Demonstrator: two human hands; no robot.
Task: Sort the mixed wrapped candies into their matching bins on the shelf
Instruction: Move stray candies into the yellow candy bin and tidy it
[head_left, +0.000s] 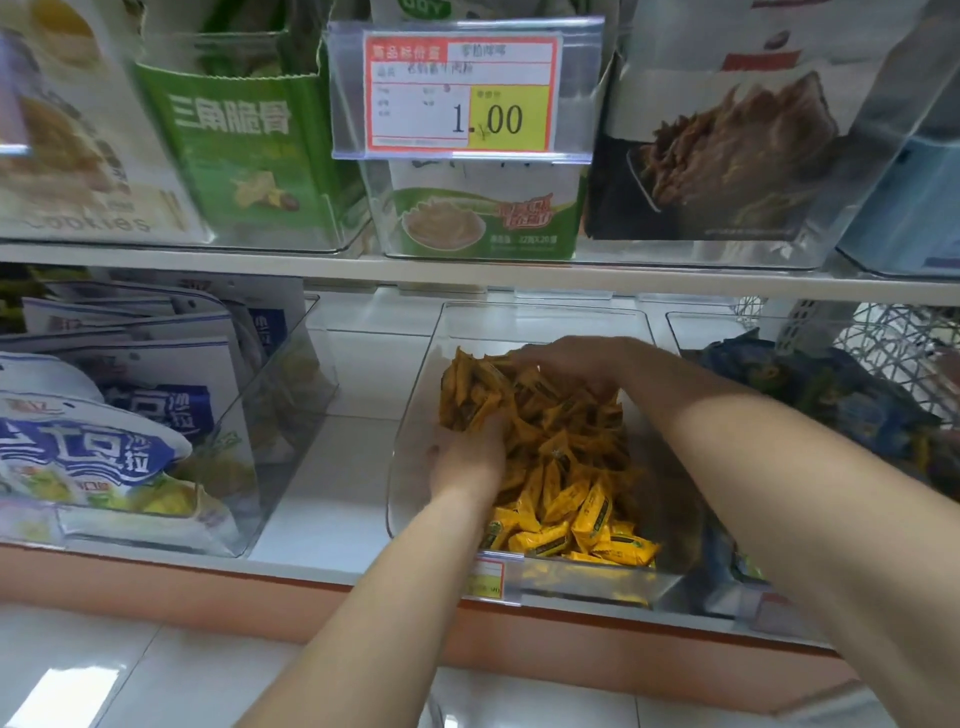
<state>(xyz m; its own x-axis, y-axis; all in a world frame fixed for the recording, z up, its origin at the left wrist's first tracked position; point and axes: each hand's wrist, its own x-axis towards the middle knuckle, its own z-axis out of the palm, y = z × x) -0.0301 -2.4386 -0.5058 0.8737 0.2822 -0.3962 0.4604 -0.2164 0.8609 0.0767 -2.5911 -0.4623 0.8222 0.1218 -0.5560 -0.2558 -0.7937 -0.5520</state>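
On the lower white shelf (332, 499) stands a clear plastic bin (540, 322) holding a heap of yellow-orange wrapped candies (566, 483), and both bare hands reach into it. The left hand (467, 460) comes in from the front-left side of the bin and pushes against the pile. Its fingers are buried among the wrappers, so I cannot tell whether its grip is closed or spread. The right hand (571, 364) lies palm down at the back of the heap, its grip curled over the top of a raised clump of the candies, which sits between the two hands against the bin's left wall. A small red and yellow price label (485, 577) hangs on the bin's front edge. Just beside it on the right, another clear bin holds blue wrapped candies (831, 400), with a white lattice basket (898, 343) behind them. Well apart on the left, a third clear bin carries white and blue snack bags (104, 447). On the upper shelf a large red-framed price tag reading 1.00 (462, 93) stands in a clear holder, near a green printed carton (244, 150).
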